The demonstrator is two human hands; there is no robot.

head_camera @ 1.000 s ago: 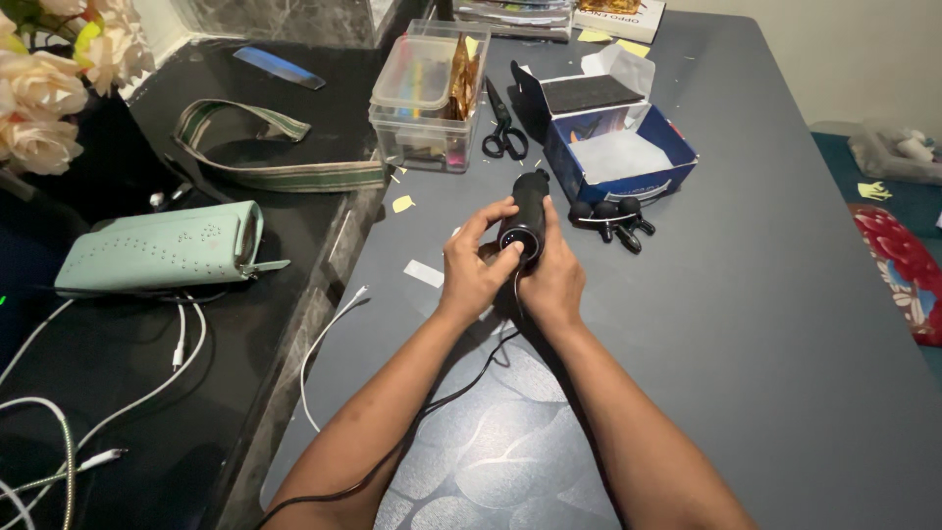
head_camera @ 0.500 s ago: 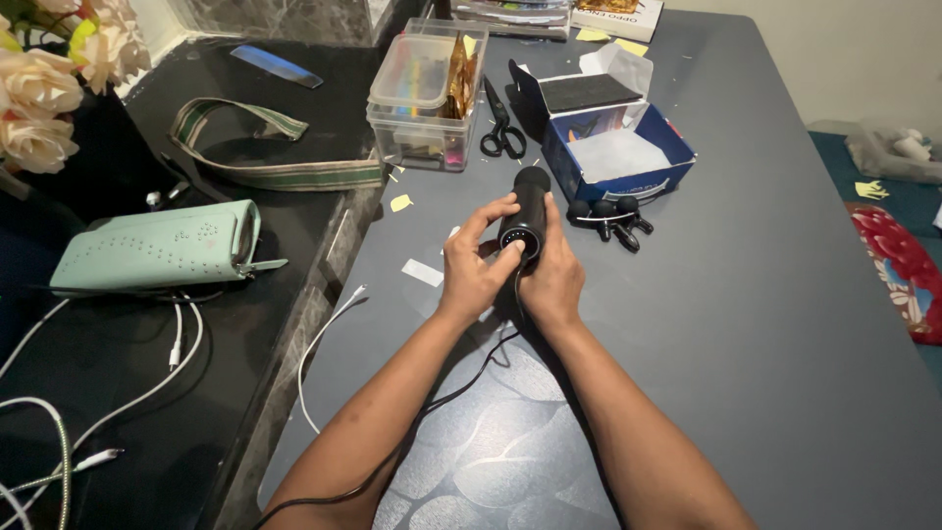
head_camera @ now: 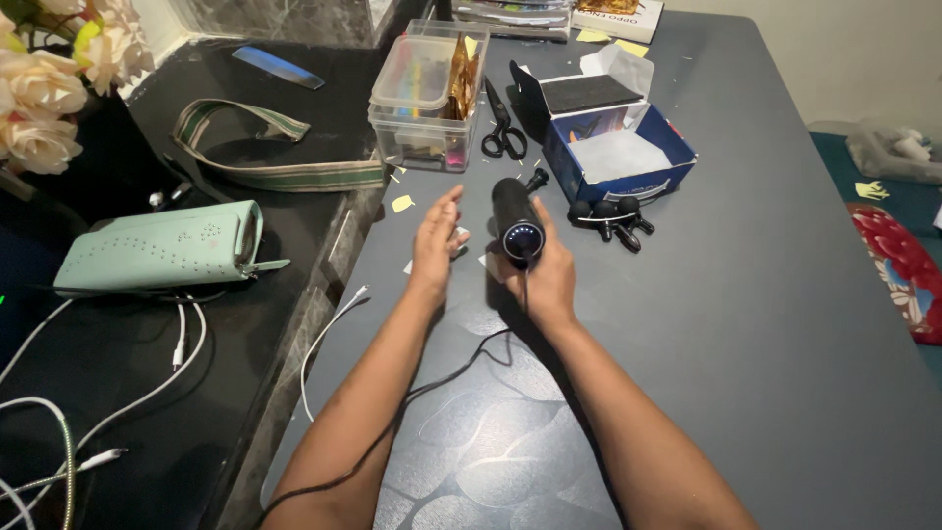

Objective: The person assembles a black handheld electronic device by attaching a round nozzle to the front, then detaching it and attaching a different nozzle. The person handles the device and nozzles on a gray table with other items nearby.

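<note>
Black cylindrical device [head_camera: 514, 218] gripped in the right hand [head_camera: 549, 280]; left hand [head_camera: 437, 240] open, fingers spread, holding nothing

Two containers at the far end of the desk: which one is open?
The blue cardboard box, its black-lined flap up and white paper showing inside. The clear plastic tub left of it has its lid on.

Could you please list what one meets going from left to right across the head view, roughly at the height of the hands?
Mint-green pouch → white cable end → left hand, open → black cylindrical device gripped by the right hand → small black tripod → red patterned cloth at the far right edge.
</note>
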